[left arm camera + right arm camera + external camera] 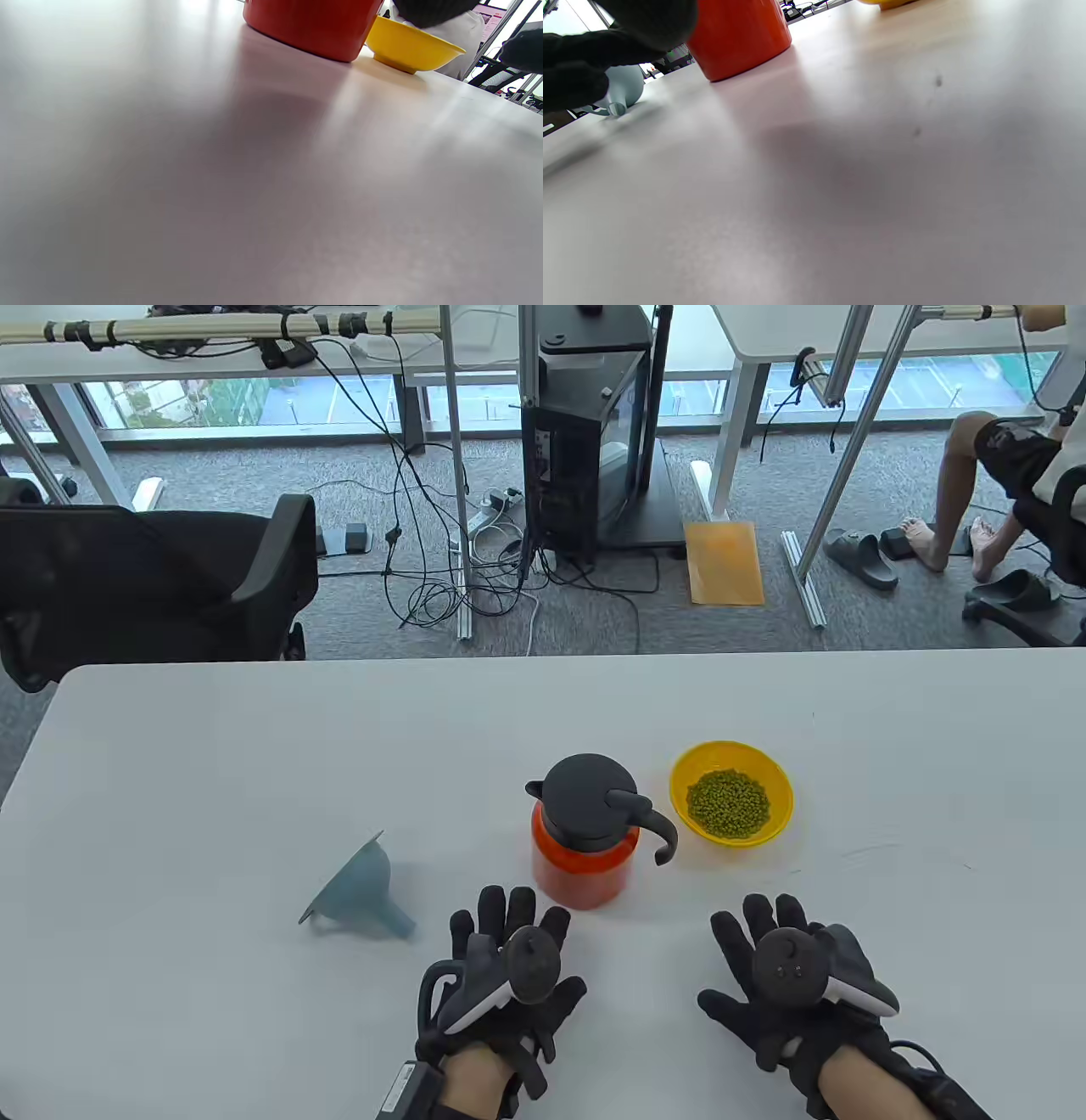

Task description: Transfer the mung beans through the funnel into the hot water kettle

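Note:
An orange kettle [584,865] with a black lid [590,799] on and a black handle stands at the table's middle; it also shows in the left wrist view [314,25] and the right wrist view [740,34]. A yellow bowl [776,789] holding mung beans [728,803] sits to its right, also in the left wrist view [409,46]. A grey-blue funnel [356,891] lies on its side to the kettle's left, also in the right wrist view [623,89]. My left hand [509,933] rests flat, open and empty, just in front of the kettle. My right hand [764,942] rests flat, open and empty, in front of the bowl.
The white table [212,746] ends at a far edge behind the kettle. A black office chair [153,577] stands beyond the table's far left corner. A seated person's legs [959,500] are at the far right.

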`<state>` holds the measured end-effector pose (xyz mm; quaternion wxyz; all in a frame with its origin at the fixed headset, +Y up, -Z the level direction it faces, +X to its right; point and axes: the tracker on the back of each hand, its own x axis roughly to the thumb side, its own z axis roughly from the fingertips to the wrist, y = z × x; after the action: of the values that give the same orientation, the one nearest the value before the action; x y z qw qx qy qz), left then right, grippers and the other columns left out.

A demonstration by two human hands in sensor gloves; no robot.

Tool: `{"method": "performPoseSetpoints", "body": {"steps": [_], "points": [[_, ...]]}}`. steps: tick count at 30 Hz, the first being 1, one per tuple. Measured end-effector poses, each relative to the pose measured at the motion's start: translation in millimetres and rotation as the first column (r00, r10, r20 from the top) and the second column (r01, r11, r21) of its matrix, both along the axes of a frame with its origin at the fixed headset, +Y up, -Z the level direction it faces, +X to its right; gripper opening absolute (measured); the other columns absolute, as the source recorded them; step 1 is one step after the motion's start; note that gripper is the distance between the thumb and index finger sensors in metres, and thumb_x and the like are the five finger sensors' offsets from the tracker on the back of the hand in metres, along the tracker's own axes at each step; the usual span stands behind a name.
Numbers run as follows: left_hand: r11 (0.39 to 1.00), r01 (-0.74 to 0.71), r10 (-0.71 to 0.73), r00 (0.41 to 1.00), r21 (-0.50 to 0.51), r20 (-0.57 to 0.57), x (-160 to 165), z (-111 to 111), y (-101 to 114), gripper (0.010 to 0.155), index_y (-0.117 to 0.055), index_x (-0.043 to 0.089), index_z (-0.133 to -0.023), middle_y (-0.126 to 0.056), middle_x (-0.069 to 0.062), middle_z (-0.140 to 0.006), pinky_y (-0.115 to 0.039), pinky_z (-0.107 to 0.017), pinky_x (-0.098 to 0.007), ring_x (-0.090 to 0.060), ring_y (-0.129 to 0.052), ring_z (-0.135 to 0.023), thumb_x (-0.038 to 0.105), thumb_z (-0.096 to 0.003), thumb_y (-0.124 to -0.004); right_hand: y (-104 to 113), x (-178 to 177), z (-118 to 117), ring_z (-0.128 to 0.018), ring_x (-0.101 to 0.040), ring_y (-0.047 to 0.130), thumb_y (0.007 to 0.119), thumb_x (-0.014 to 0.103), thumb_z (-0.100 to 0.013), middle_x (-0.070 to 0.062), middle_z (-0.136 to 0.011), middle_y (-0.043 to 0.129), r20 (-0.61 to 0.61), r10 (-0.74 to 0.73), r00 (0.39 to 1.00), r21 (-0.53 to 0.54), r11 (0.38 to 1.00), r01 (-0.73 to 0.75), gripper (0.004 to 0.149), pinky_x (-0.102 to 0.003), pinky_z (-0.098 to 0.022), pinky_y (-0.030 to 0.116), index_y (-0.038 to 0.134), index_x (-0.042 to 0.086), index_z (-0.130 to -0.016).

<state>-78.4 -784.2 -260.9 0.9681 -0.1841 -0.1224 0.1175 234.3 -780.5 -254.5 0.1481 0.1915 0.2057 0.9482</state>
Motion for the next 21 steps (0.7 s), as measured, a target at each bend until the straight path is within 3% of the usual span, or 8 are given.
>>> {"method": "performPoseSetpoints", "body": {"steps": [21], "points": [[0.999,-0.035,0.035,0.999,-0.007,-0.008,-4.6,-2.0,6.2,0.086,-0.018,0.035,-0.113,-0.001,0.002,-0.116,-0.002,-0.068,-0.065,-0.035,0.010,-0.101,0.065,-0.0447,-0.062,-10.5,-2.0,-2.0,-0.082,-0.060,-0.015,0.060,0.061,-0.055,-0.030,-0.102,-0.009,0.015,0.074,0.997,-0.036,0.997,-0.073,0.092,-0.079,-0.052,0.006,0.009,0.009,-0.111]]}}
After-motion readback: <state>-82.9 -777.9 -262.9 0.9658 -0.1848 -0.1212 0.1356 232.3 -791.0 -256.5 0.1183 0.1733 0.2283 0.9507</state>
